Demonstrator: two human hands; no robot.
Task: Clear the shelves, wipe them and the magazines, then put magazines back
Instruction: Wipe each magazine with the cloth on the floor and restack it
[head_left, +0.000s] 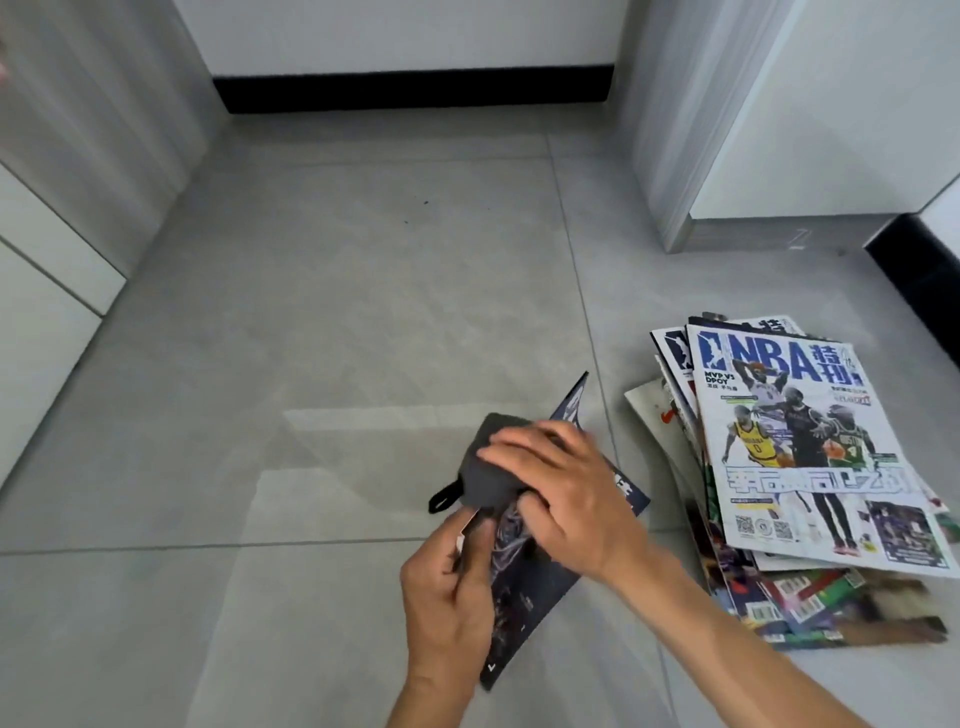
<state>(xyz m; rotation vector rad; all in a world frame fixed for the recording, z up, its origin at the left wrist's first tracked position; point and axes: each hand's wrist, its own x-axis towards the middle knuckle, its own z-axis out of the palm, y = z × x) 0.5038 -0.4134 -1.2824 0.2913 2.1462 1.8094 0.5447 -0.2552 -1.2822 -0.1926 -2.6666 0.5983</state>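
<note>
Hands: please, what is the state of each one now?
Left hand: closed, gripping the edge of the dark magazine.
Right hand: pressing the grey cloth onto that magazine, fingers curled over it.

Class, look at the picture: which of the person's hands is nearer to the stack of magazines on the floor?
The right hand. It presses a grey cloth on the dark magazine, just left of the stack of magazines. The left hand holds that magazine's far edge, further away.
</note>
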